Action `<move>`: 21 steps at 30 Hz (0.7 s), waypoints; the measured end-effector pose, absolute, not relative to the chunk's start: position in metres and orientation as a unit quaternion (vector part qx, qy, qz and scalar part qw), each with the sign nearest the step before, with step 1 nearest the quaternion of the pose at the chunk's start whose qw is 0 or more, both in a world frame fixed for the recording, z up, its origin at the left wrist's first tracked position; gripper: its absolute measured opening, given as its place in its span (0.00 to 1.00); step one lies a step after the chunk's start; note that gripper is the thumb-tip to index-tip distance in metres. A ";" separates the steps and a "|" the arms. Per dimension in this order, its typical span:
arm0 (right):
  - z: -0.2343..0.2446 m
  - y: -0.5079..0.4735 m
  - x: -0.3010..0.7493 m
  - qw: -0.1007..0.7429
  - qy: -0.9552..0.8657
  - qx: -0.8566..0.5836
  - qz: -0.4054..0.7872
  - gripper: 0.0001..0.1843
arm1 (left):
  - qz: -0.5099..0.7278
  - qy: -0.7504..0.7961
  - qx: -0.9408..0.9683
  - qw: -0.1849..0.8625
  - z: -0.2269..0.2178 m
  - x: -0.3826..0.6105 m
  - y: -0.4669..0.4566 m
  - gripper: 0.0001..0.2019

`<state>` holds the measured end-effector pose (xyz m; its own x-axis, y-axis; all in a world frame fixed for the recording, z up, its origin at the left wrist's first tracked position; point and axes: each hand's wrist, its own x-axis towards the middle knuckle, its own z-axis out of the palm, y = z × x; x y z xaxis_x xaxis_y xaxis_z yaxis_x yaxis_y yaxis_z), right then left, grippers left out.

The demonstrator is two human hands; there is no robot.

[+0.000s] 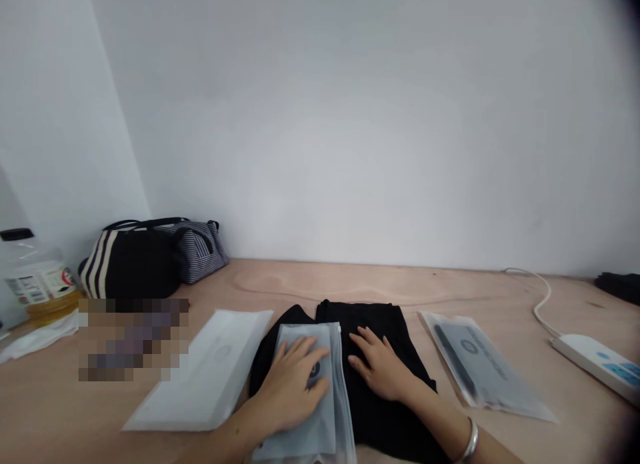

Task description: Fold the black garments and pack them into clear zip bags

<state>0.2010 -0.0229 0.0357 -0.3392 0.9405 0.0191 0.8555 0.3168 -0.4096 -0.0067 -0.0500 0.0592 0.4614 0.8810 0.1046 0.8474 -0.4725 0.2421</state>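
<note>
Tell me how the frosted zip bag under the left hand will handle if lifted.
The frosted zip bag looks thin and flexible, so it will probably sag when lifted. Its smooth film may slip easily over the black garment beneath. It seems light.

A frosted zip-top plastic bag (334, 411) lay flat across the left half of a folded black garment (375, 417).

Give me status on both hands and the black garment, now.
Left hand flat on frosted zip bag atop black garment. Right hand flat on the garment. White bag left, printed bag right, neither blocking.
</note>
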 end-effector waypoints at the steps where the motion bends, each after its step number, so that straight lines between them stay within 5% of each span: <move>1: 0.040 -0.019 0.199 0.172 -0.783 -0.566 0.192 0.23 | 0.117 0.534 0.834 0.072 0.061 0.001 -0.047 0.23; 5: 0.047 0.004 0.185 0.258 -0.674 -0.614 0.319 0.09 | 0.104 0.590 0.799 0.052 0.055 0.024 -0.037 0.32; 10: 0.036 0.033 0.170 0.215 -0.597 -0.628 0.450 0.14 | 0.111 0.585 0.803 0.016 0.034 0.025 -0.035 0.34; 21: 0.022 0.035 0.161 0.285 -0.543 -0.597 0.518 0.14 | 0.111 0.587 0.802 0.021 0.031 0.023 -0.035 0.31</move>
